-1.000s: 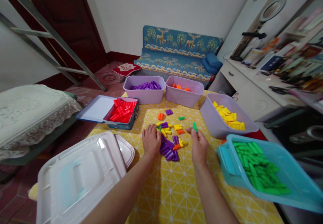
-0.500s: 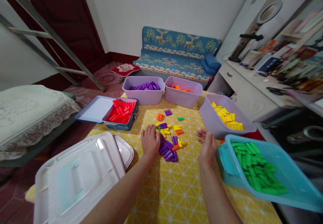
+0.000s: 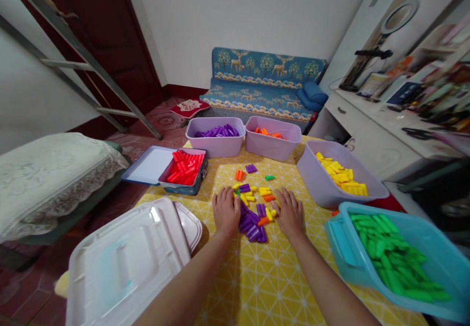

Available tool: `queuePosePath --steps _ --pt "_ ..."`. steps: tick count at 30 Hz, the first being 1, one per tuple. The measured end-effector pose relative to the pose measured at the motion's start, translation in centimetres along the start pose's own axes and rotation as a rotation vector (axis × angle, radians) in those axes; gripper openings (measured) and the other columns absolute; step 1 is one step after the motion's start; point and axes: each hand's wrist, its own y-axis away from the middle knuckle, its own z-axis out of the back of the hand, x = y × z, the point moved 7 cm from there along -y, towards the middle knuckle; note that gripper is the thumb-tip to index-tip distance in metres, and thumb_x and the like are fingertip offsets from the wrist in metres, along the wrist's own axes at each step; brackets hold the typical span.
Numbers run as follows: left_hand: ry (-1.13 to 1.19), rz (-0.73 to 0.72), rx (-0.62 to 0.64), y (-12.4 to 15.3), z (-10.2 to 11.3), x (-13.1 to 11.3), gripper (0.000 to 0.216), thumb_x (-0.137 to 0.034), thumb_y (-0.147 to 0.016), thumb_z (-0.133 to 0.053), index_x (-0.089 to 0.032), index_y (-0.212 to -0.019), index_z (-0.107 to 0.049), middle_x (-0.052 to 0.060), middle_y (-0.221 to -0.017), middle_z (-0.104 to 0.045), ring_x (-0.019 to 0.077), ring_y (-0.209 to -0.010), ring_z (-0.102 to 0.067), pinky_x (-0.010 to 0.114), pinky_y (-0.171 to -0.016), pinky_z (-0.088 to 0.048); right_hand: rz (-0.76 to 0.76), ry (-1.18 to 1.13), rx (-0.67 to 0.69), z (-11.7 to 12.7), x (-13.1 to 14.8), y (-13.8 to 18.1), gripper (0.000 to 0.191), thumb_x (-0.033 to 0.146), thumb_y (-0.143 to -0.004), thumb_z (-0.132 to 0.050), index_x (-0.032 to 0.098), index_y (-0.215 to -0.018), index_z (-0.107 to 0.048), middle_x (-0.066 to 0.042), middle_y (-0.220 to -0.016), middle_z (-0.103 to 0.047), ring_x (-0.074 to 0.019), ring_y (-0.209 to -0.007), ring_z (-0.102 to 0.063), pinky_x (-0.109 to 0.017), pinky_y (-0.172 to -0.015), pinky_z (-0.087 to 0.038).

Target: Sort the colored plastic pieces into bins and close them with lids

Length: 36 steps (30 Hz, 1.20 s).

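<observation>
Since the earlier frame, right hand (image 3: 290, 212) has returned from the teal bin (image 3: 340, 240), resting flat, fingers spread empty, beside mixed pegs (image 3: 253, 208) at frame centre; left hand (image 3: 225, 210) likewise. Risk: sweeping pegs off table (image 3: 257, 277).

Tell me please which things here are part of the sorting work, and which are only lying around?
Part of the work:
left hand and right hand, flat beside the mixed pile
purple bin
orange bin
yellow bin
green bin
red tin

Lying around:
white lid
sofa
ladder
</observation>
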Motion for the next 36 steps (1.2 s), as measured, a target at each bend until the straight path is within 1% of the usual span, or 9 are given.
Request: queuePosePath --steps 8,24,36 --pt "0.010 -0.003 0.009 0.06 -0.01 0.07 0.032 -0.028 -0.096 -0.045 -0.021 -0.123 -0.062 0.008 -0.137 -0.063 0.0263 -0.136 -0.048 0.051 -0.118 -0.028 -0.003 0.023 -0.049 -0.01 -0.02 0.12 0.047 0.037 -0.101 -0.038 0.023 -0.144 -0.049 -0.009 -0.156 -0.043 -0.0274 -0.145 -0.033 -0.047 -0.112 -0.031" --pt "0.013 -0.005 0.014 -0.01 0.22 -0.16 0.033 -0.027 -0.096 -0.045 -0.021 -0.123 -0.062 0.009 -0.135 -0.064 0.0264 -0.134 -0.050 0.051 -0.117 -0.030 -0.016 -0.010 -0.055 0.59 0.23 0.33 0.047 0.035 -0.100 -0.039 0.019 -0.143 -0.051 -0.012 -0.154 -0.045 -0.0285 -0.144 -0.035 -0.048 -0.113 -0.030" --pt "0.002 -0.019 0.004 0.01 0.03 -0.03 0.033 -0.027 -0.095 -0.045 -0.021 -0.123 -0.062 0.009 -0.135 -0.063 0.0265 -0.133 -0.050 0.051 -0.116 -0.031 -0.018 -0.014 -0.063 0.52 0.20 0.27 0.046 0.034 -0.100 -0.039 0.018 -0.142 -0.051 -0.011 -0.154 -0.045 -0.0276 -0.143 -0.036 -0.046 -0.113 -0.029"
